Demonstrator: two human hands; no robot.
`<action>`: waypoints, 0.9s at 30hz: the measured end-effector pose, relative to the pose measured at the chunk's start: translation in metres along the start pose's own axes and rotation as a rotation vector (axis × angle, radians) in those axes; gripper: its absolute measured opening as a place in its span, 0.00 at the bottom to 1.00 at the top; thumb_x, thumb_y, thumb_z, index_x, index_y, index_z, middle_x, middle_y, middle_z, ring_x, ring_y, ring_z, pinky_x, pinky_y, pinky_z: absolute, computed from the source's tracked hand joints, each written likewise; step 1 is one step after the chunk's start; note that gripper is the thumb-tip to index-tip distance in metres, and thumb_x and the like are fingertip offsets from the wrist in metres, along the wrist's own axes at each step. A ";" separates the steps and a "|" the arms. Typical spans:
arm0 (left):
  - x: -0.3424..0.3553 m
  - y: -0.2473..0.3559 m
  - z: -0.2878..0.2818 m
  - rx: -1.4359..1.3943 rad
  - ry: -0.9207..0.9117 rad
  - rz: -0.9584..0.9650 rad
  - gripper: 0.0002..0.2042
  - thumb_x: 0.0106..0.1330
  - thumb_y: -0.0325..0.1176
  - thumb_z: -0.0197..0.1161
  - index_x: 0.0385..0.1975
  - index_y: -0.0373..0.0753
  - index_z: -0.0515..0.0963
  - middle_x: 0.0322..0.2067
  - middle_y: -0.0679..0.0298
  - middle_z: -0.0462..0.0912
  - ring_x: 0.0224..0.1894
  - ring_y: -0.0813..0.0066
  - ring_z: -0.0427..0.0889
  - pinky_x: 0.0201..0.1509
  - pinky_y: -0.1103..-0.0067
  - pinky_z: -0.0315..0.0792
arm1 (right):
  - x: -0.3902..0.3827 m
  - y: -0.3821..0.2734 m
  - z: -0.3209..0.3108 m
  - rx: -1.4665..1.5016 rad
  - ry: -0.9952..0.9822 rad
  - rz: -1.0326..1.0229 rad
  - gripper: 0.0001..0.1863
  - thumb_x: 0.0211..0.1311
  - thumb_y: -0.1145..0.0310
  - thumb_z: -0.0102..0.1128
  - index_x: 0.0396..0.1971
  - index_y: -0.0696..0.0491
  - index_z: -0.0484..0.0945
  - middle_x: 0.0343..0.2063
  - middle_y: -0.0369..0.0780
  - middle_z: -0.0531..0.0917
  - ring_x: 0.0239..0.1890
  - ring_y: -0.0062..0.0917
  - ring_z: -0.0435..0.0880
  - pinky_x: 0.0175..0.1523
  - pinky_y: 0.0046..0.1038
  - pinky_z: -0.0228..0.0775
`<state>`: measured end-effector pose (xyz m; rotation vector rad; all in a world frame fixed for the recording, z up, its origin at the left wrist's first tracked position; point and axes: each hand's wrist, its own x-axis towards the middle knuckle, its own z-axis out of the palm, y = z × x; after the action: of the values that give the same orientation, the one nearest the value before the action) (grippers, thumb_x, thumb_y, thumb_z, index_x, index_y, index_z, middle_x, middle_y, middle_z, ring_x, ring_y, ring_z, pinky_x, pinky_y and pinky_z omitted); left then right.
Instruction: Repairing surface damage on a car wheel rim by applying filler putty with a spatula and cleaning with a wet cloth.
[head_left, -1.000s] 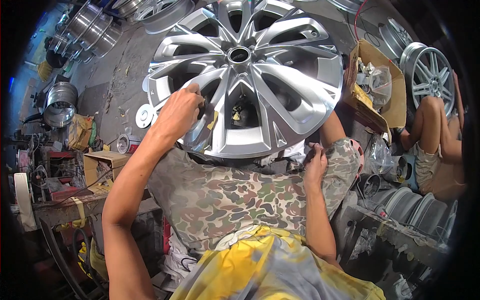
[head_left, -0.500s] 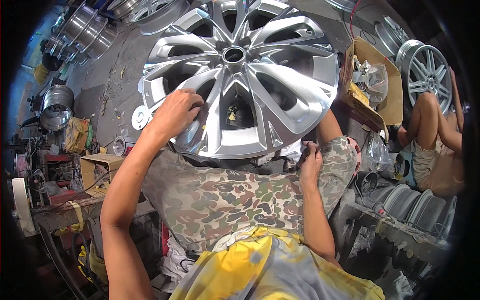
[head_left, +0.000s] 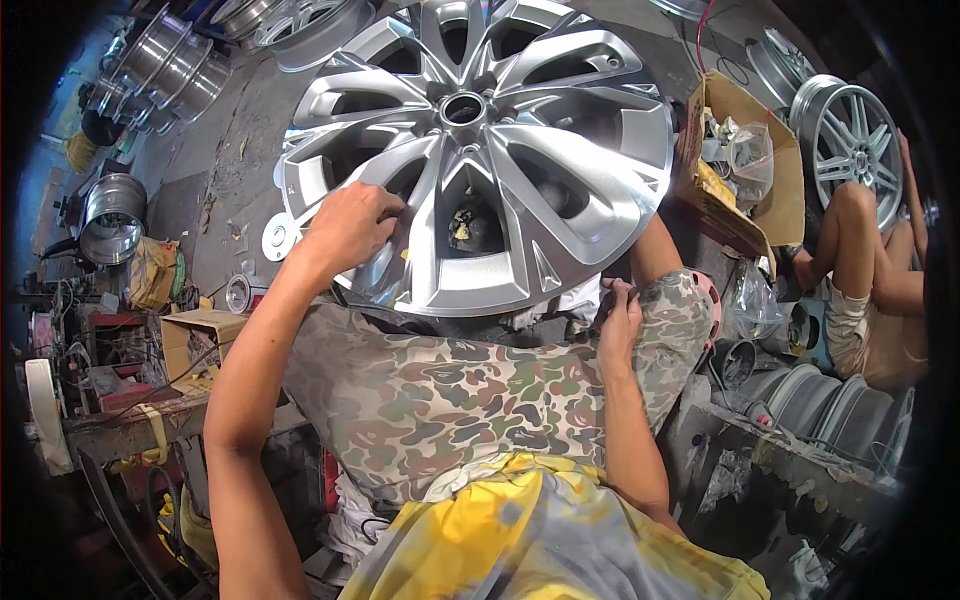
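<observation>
A large silver alloy wheel [head_left: 462, 235] lies face up in front of my knees, its round centre hole toward the far side. My left hand [head_left: 352, 225] rests on its near left part, with fingers bent together over a spoke edge. Whatever those fingers may pinch is hidden. Beside my right knee, just off the wheel's near right rim, my right hand [head_left: 621, 322] is closed with the thumb against curled fingers. A small dark bit shows at its fingertips, too small to name. White cloth [head_left: 572, 303] shows under the wheel's near edge.
An open cardboard box [head_left: 745, 165] with plastic bags stands right of the wheel. Further right, another person's bent leg [head_left: 850, 240] is beside a second spoked wheel [head_left: 858, 145]. Stacked rims [head_left: 165, 70] stand far left. A cluttered metal bench [head_left: 130, 425] is at my left.
The whole scene has shifted very slightly left in view. Both hands keep nearly the same place and pose; the wheel stays where it lay.
</observation>
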<state>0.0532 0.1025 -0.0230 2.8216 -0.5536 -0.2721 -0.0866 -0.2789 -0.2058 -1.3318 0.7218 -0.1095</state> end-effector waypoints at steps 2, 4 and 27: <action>0.004 -0.002 0.000 -0.038 -0.039 -0.037 0.17 0.66 0.25 0.69 0.54 0.36 0.91 0.40 0.48 0.90 0.44 0.48 0.91 0.53 0.60 0.81 | 0.004 0.006 -0.002 -0.006 0.009 0.015 0.21 0.87 0.51 0.59 0.44 0.53 0.89 0.29 0.26 0.75 0.31 0.11 0.64 0.36 0.20 0.56; 0.007 0.009 -0.011 -0.141 0.025 -0.060 0.17 0.66 0.25 0.70 0.55 0.37 0.91 0.43 0.48 0.88 0.45 0.48 0.90 0.53 0.61 0.82 | 0.016 0.024 -0.007 -0.071 0.050 -0.109 0.20 0.87 0.50 0.59 0.43 0.53 0.88 0.25 0.24 0.69 0.27 0.10 0.62 0.32 0.21 0.53; 0.012 0.005 -0.002 0.036 0.029 0.055 0.06 0.65 0.23 0.69 0.38 0.29 0.89 0.38 0.46 0.88 0.43 0.40 0.89 0.52 0.56 0.81 | 0.013 0.019 0.000 0.023 -0.025 -0.074 0.16 0.86 0.52 0.62 0.42 0.49 0.87 0.24 0.21 0.67 0.25 0.08 0.62 0.29 0.19 0.49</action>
<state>0.0629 0.0935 -0.0208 2.8353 -0.6346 -0.2130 -0.0827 -0.2800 -0.2280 -1.3360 0.6481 -0.1597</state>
